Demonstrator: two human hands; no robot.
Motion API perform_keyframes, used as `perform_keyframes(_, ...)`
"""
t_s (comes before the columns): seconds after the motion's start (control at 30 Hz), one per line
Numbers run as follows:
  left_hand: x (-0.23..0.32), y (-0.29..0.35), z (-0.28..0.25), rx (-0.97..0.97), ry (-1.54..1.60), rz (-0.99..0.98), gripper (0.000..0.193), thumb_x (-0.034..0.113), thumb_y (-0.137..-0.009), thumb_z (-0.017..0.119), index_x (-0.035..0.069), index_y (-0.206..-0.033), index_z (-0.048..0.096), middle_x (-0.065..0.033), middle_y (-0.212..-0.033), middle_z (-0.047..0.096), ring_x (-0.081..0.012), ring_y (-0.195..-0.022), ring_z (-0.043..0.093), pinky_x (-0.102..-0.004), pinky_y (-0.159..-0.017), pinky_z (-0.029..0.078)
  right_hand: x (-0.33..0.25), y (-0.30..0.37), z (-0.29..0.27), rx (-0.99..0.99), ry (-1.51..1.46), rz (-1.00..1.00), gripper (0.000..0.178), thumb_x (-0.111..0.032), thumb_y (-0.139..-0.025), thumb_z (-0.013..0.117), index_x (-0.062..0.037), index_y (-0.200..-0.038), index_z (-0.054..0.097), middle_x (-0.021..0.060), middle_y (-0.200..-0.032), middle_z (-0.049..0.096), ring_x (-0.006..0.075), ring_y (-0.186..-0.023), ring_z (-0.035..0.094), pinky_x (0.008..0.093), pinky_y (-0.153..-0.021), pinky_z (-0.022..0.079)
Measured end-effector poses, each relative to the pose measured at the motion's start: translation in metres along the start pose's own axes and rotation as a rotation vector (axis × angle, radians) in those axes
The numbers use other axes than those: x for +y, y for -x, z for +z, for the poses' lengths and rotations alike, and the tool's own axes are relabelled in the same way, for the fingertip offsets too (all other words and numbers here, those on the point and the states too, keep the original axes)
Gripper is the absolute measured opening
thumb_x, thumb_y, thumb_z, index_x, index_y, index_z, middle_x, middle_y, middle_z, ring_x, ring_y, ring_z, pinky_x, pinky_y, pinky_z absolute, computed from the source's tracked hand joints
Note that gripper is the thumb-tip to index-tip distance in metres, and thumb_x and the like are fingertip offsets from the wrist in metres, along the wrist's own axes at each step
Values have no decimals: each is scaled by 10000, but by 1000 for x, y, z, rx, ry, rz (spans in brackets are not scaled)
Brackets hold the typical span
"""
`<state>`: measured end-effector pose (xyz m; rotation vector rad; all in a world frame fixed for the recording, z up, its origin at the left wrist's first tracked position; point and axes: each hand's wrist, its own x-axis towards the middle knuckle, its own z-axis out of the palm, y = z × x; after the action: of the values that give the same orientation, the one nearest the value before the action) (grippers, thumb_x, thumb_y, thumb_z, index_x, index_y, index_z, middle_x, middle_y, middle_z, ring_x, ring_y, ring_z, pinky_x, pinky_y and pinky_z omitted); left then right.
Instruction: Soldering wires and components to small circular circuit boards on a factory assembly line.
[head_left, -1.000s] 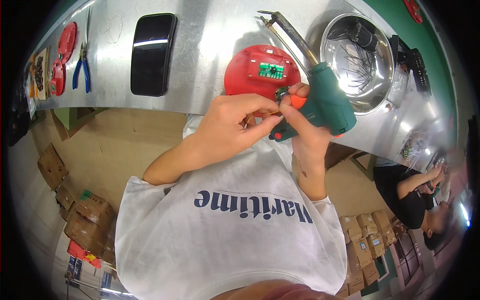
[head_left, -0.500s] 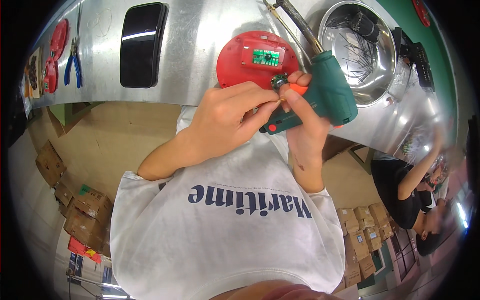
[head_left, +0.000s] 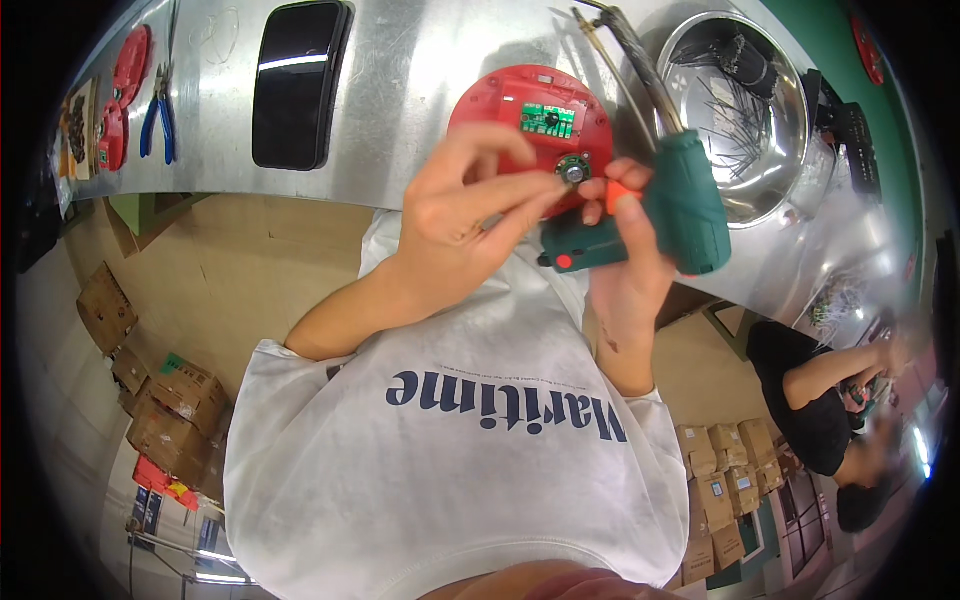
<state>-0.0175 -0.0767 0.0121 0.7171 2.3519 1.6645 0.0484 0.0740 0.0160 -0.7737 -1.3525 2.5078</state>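
Note:
My right hand (head_left: 635, 262) is wrapped round a green soldering gun (head_left: 690, 200), fingers at its orange trigger (head_left: 622, 196). The gun's long metal tip and thin feed tube (head_left: 606, 66) point away from me. My left hand (head_left: 455, 205), partly blurred, has its thumb and index finger pinched together just left of a small round component (head_left: 573, 168) on a green board. Whatever lies in that pinch is too small to make out. Behind both hands lies a round red plastic housing (head_left: 480, 100) with a green circuit board (head_left: 547, 121) set in it.
A steel bowl (head_left: 795, 175) of dark cut wires (head_left: 730, 125) stands at the right. A black phone (head_left: 297, 90), blue-handled pliers (head_left: 158, 125) and more red housings (head_left: 113, 135) lie to the left on the metal table (head_left: 395, 90). Another person (head_left: 800, 390) works at far right.
My left hand's other fingers have lifted and spread while its fingertips stay near the round component. The right hand and soldering gun have shifted slightly right and nearer in the picture.

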Motion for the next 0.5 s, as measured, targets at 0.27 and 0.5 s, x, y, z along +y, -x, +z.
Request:
perform_keyframes(0.27,-18,-11,11,206,-21,-25,79,-28,-724,705,9,-793,690,-157,-1261,525,-221,-1045,544,-286,-801,448,-21,24,-37,-72,262,34,234,-153,-815,592,-1,-971,508,161,-1004,532,196,-718,526,282,-612,400)
perform_keyframes(0.5,-17,-14,6,216,-15,-65,74,-22,-710,703,16,-768,680,-139,-1264,532,-225,-1049,543,-299,-833,447,-37,34,-50,-131,517,150,238,-159,-781,587,29,-904,507,168,-851,543,176,-645,498,287,-584,408)
